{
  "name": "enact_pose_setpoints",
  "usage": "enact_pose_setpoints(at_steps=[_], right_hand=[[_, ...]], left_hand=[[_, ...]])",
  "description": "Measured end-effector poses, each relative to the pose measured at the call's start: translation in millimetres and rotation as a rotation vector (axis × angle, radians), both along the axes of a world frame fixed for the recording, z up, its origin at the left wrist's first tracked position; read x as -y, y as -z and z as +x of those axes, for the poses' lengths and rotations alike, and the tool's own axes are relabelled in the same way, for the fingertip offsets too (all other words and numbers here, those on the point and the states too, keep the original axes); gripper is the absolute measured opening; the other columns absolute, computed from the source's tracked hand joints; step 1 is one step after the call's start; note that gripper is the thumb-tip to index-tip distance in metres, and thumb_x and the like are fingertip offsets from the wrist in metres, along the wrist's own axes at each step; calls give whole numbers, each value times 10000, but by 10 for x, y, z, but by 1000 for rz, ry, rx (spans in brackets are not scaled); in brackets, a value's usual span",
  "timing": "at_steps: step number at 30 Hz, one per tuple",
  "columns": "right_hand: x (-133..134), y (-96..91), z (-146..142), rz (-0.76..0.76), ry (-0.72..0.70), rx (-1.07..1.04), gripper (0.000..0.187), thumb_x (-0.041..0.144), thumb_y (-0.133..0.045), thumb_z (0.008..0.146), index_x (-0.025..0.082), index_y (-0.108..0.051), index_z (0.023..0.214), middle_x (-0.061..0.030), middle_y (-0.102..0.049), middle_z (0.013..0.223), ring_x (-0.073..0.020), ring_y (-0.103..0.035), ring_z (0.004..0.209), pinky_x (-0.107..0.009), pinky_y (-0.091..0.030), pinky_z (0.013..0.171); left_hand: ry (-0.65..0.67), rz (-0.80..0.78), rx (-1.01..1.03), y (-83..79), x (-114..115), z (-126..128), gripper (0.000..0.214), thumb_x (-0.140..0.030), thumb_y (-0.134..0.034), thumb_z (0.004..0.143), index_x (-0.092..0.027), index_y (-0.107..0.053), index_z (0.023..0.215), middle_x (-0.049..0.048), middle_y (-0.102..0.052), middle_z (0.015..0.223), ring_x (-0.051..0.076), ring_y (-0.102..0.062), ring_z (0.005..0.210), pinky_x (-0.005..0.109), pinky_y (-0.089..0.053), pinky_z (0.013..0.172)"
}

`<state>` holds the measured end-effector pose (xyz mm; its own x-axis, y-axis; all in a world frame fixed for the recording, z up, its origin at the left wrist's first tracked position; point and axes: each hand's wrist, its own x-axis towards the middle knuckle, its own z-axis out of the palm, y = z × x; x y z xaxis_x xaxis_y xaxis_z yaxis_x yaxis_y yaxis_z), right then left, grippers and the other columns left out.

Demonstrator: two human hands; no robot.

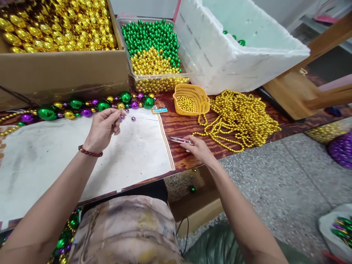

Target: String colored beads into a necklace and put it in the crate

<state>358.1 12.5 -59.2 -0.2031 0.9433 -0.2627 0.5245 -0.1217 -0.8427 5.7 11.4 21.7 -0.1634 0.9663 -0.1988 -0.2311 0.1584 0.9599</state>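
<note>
My left hand (pixel 103 126) is closed in a pinch over the white cloth (pixel 55 161), holding the end of a thin thread with small purple beads (pixel 127 113) on it. Just behind it lies a strand of green, purple and gold beads (pixel 82 107) along the cardboard box. My right hand (pixel 198 148) rests at the table's front edge, fingers closed on small metal thread snips (pixel 179 139) that point left. A pile of gold bead strings (pixel 242 119) lies to the right of that hand.
A cardboard box of gold beads (pixel 60 73), a clear tub of green and gold beads (pixel 154 51), a white foam box (pixel 233 47) and a small yellow basket (pixel 191 99) stand at the back. A bag of beads (pixel 339 231) sits on the floor at right.
</note>
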Motion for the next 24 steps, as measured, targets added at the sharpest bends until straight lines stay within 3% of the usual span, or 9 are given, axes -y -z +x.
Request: enact_pose_setpoints(at_steps=[8, 18, 24], right_hand=[[-50, -25, -86, 48, -26, -21, 353, 503, -698, 804, 187, -693, 961, -10, -635, 759, -174, -574, 665, -280, -487, 597], [-172, 5, -129, 31, -90, -68, 359, 491, -735, 758, 175, -707, 927, -5, -643, 751, -164, -574, 663, -267, -483, 586], [-147, 65, -133, 16, -75, -73, 371, 488, -728, 772, 172, -710, 965, -4, -644, 744, -159, -566, 637, -278, -499, 582]], left_hand=[[22, 43, -34, -66, -100, -11, 124, -203, -650, 834, -158, -677, 722, -30, -454, 509, 60, -365, 424, 180, -287, 367], [62, 81, -74, -333, -249, 54, 168, -258, -695, 849, -179, -646, 709, -36, -444, 499, 60, -353, 396, 204, -288, 363], [38, 75, -108, -348, -297, 90, 203, -259, -682, 870, -183, -621, 692, -32, -432, 498, 66, -359, 386, 230, -289, 379]])
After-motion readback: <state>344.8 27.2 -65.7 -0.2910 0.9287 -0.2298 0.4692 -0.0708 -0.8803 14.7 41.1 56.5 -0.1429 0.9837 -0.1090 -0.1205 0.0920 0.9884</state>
